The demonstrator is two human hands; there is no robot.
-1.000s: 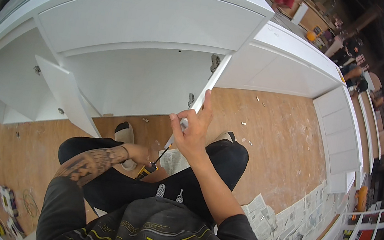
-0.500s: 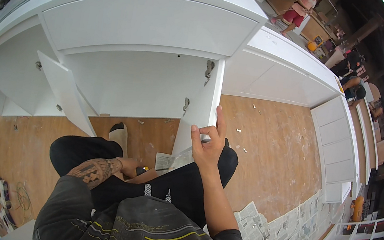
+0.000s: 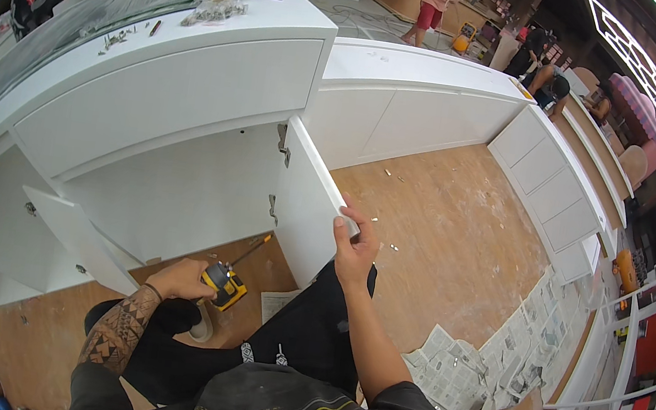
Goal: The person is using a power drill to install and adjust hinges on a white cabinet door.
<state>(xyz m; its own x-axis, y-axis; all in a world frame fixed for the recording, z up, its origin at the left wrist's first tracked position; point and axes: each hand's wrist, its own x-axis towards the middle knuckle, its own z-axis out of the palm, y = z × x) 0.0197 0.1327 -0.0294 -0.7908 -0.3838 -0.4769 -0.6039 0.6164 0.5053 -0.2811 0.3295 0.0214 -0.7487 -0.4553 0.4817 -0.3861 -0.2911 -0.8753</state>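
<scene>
I sit on the floor before a white counter cabinet [image 3: 166, 107]. My right hand [image 3: 353, 250] grips the outer top corner of its open white door [image 3: 305, 198], which hangs on two metal hinges [image 3: 281, 141] at the cabinet opening. My left hand [image 3: 182, 278] holds a yellow and black power screwdriver [image 3: 223, 281] low by the floor, its long bit pointing up and right toward the foot of the door. The cabinet inside is white and bare.
A second white door [image 3: 75, 241] stands open at the left. Small hardware lies on the countertop [image 3: 205, 7] under plastic sheeting. Newspaper sheets [image 3: 490, 362] cover the wooden floor at right. White base cabinets [image 3: 550, 177] curve away; several people stand far behind.
My head has lifted and the view has swung toward the room. My right hand has slid to the door's top corner. My left hand has lifted the screwdriver off my leg toward the cabinet.
</scene>
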